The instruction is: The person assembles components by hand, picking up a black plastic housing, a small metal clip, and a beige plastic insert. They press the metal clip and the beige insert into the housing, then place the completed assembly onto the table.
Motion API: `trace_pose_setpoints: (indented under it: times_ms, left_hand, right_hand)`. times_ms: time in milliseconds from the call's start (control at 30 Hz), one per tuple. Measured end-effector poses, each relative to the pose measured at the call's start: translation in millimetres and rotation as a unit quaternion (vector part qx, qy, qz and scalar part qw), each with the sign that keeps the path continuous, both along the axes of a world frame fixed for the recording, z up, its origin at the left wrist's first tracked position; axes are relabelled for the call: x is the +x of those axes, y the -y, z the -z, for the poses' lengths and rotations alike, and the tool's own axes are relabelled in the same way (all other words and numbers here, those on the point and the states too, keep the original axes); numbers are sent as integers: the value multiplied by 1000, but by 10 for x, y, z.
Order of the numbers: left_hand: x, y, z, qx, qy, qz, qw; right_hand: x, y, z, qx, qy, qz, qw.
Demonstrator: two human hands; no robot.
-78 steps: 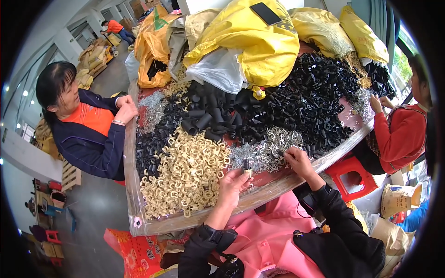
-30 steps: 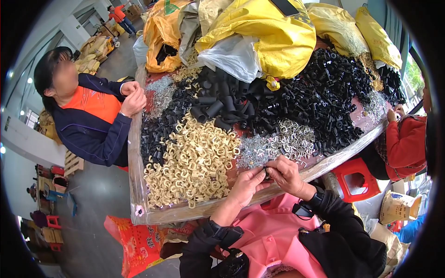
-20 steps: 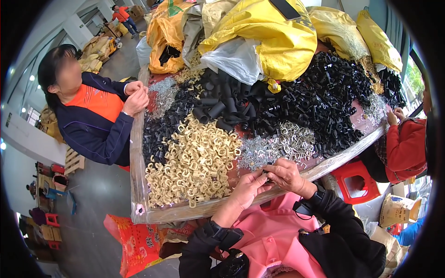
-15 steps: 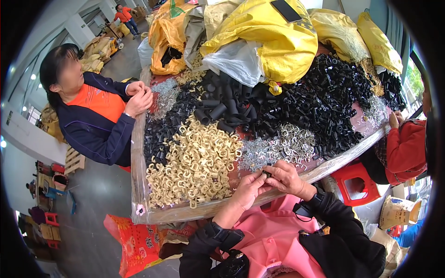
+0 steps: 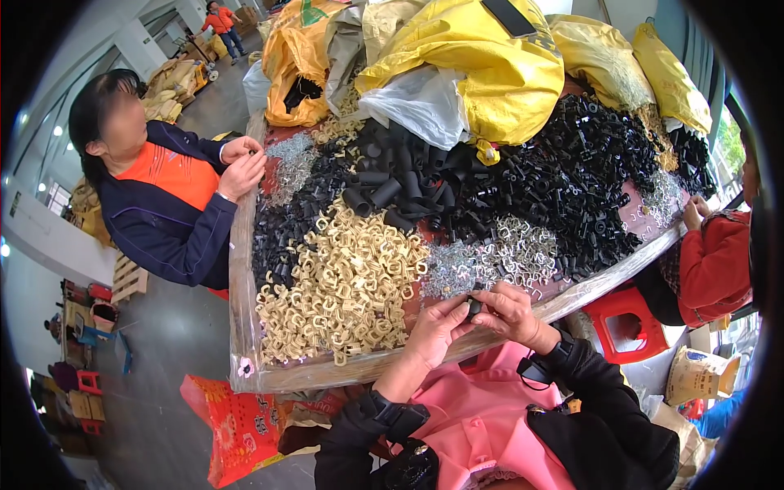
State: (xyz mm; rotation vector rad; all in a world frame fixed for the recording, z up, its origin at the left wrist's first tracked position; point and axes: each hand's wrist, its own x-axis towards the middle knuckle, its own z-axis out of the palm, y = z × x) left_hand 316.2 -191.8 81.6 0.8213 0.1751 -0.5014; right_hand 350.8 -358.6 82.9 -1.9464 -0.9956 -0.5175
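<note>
Just above the table's near edge, my left hand (image 5: pixel 438 329) and my right hand (image 5: pixel 508 315) meet. Between their fingertips sits a small black part (image 5: pixel 474 307), gripped from both sides; its exact kind is too small to make out. Directly beyond my hands lie small silvery metal pieces (image 5: pixel 447 271) and curved metal clips (image 5: pixel 523 251). To the left of my left hand spreads a large heap of beige U-shaped pieces (image 5: pixel 339 294). Black tubular parts (image 5: pixel 388 189) are piled farther back.
A wooden rim borders the table (image 5: pixel 327 377). Yellow sacks (image 5: pixel 498 82) and an orange sack (image 5: pixel 294 65) stand at the back, a phone (image 5: pixel 508 16) on top. One co-worker (image 5: pixel 175 196) works at the left, another (image 5: pixel 714 257) at the right beside a red stool (image 5: pixel 622 322).
The black part shows more plainly between my fingertips, and my fingers have shifted slightly around it. At the left, the co-worker's hands have moved a little.
</note>
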Motion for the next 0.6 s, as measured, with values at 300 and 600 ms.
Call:
trace_pose_setpoints:
  times_ms: [300, 600]
  left_hand:
    - [-29, -27, 4, -33, -2, 29, 999]
    - [-31, -34, 50, 1, 59, 45, 997]
  right_hand:
    - [7, 12, -92, -38, 47, -21, 998]
    - [-24, -4, -4, -38, 42, -34, 998]
